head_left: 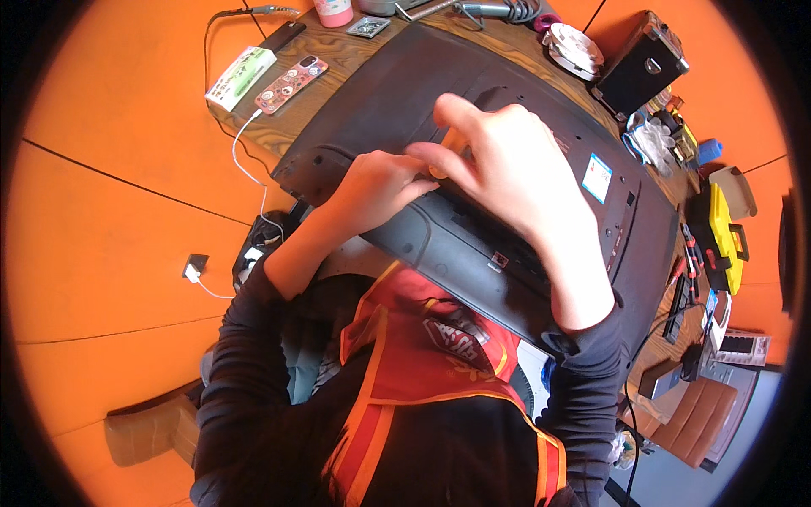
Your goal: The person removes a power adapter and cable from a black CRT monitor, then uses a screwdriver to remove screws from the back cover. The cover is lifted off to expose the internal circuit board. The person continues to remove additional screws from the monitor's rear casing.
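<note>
A large black plastic housing, like the back of a television or monitor [372, 106], lies across the table in front of me. Over its near middle, my right hand [515, 160] is closed round an orange, see-through handle [457, 140], which looks like a screwdriver's. The tool's lower end is hidden by my fingers. My left hand [380, 188] meets it from the left, thumb and fingers pinched together close to the right thumb. What the left fingers pinch, if anything, is hidden. A white and blue label [596, 177] is stuck on the housing right of my right hand.
Left on the wooden table [338, 51] are a patterned phone [291, 84] on a white cable and a green-white box [241, 78]. A black speaker-like box [642, 66] and white tape rolls [574, 49] stand far right. A yellow-black toolbox [725, 237] sits at the right.
</note>
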A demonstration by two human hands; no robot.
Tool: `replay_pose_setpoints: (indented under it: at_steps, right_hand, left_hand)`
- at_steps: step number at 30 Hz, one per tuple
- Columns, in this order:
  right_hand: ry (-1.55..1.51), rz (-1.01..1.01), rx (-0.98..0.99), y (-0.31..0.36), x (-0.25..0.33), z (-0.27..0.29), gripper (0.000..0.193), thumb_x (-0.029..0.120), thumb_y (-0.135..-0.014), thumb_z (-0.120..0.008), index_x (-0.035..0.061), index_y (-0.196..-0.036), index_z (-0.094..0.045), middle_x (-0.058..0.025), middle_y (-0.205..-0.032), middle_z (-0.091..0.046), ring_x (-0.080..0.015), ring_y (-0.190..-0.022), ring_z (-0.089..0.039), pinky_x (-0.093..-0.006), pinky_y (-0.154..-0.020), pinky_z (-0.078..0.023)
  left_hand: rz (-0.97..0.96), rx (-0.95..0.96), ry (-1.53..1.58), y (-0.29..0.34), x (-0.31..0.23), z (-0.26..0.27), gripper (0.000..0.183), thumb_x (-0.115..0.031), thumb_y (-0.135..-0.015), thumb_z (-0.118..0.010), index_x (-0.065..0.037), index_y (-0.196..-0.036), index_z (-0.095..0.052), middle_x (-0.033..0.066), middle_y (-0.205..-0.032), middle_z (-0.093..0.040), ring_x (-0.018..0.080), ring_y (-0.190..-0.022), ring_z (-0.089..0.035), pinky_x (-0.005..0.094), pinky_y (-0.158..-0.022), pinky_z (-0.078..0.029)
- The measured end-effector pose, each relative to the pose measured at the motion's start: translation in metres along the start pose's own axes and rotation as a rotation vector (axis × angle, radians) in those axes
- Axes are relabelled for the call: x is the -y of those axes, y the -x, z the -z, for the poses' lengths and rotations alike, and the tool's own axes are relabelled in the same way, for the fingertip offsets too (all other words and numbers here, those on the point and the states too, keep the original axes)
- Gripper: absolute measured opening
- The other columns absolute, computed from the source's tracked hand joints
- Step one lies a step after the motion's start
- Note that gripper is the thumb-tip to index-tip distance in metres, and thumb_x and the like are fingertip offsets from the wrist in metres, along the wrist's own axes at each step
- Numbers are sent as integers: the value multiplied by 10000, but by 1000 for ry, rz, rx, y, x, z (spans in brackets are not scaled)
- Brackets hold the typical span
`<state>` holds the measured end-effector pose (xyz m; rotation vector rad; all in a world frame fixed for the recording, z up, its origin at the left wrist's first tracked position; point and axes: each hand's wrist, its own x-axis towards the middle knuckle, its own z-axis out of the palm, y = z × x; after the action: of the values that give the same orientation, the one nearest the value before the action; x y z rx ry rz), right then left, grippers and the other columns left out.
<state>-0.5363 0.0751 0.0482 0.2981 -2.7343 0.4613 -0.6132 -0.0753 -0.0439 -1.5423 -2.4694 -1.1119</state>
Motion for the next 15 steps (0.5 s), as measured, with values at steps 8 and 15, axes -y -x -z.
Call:
replay_pose_setpoints:
  at_steps: [8,15]
  right_hand:
    - [-236,138,34,-8,-13,-1,230,220,-808,-589,23,-765,-479,-167,-618,-572,-368,-619,-589,-389,-522,-462]
    - [52,66,193,-16,-9,22,178,161,-823,-592,0,-811,-515,-187,-611,-567,-386,-675,-575,-396,-579,-464]
  left_hand:
    - [82,28,102,0,-1,1,160,-210,-767,-636,-71,-840,-609,142,-687,-596,334,-666,-581,387,-582,-453]
    - [-14,-103,124,-1,2,-6,161,-119,-735,-679,-18,-839,-609,144,-598,-542,260,-508,-530,309,-504,-414]
